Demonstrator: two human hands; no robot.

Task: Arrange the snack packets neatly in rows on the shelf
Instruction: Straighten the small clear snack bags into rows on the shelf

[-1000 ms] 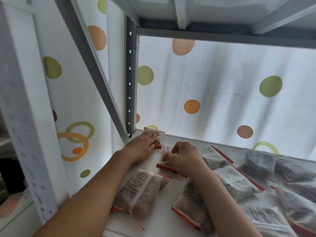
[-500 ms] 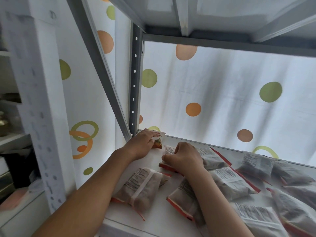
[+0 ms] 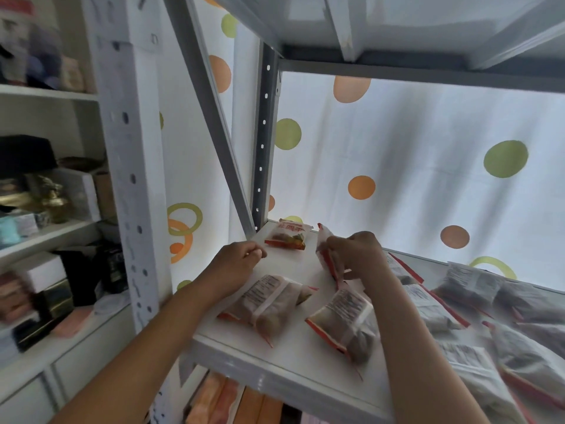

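Observation:
One snack packet [image 3: 288, 238] lies face up in the shelf's back left corner, red edge toward me. My left hand [image 3: 237, 261] hovers just in front of it with fingers curled and nothing in them. My right hand [image 3: 356, 255] grips a second packet [image 3: 325, 250], lifted and tilted on its edge beside the corner packet. Two packets [image 3: 269, 304] [image 3: 345, 321] lie face down nearer the white shelf's front edge [image 3: 275, 371]. Several more packets [image 3: 477, 301] lie scattered to the right.
A grey metal upright [image 3: 263, 148] and a diagonal brace [image 3: 211, 117] frame the left side. A dotted curtain [image 3: 412, 166] hangs behind the shelf. The board above [image 3: 397, 22] is close overhead. A neighbouring shelf unit [image 3: 46, 209] on the left holds boxes.
My left hand has let go of the corner packet and pulled back toward me. My right hand has lifted its packet off the shelf and tilted it upright.

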